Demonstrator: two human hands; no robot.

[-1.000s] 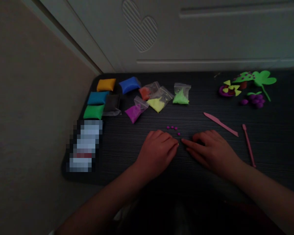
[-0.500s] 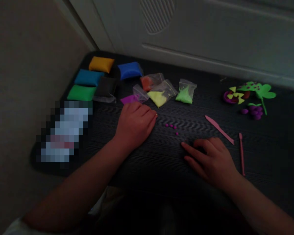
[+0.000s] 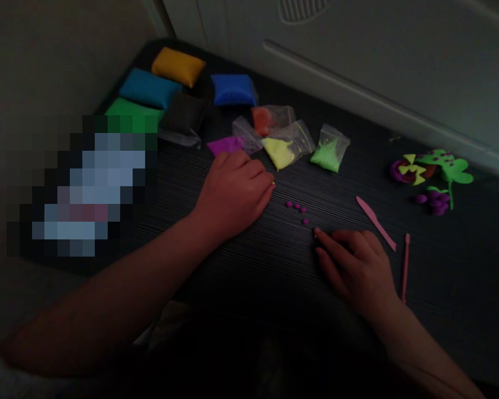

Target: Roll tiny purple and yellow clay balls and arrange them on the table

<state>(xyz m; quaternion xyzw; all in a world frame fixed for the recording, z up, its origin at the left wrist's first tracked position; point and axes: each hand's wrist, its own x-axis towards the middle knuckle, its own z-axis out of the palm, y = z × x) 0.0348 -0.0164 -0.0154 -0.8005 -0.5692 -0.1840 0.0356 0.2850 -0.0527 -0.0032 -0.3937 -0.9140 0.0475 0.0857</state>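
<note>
My left hand point(image 3: 237, 194) lies palm down on the dark table point(image 3: 241, 260), fingers loosely curved, nothing visible in them. Its knuckles are just below a bag of purple clay point(image 3: 227, 145), and its fingertips point toward a bag of yellow clay point(image 3: 280, 152). My right hand point(image 3: 357, 269) rests flat with fingers stretched toward several tiny purple clay balls point(image 3: 297, 208), a little short of them. A pink plastic knife point(image 3: 376, 223) and a thin pink tool point(image 3: 406, 266) lie just right of that hand.
Sealed clay packs in orange point(image 3: 178, 65), blue point(image 3: 234, 88), teal, green and black sit at the back left. Bags of red point(image 3: 266, 119) and light green clay point(image 3: 328, 152) lie mid-table. A clay figure of green, yellow and purple point(image 3: 434, 172) stands far right. A white panel runs behind.
My left hand left the spot by my right fingertip and moved up and left to the purple and yellow clay bags. The right hand stayed put. The view swung left and down.
</note>
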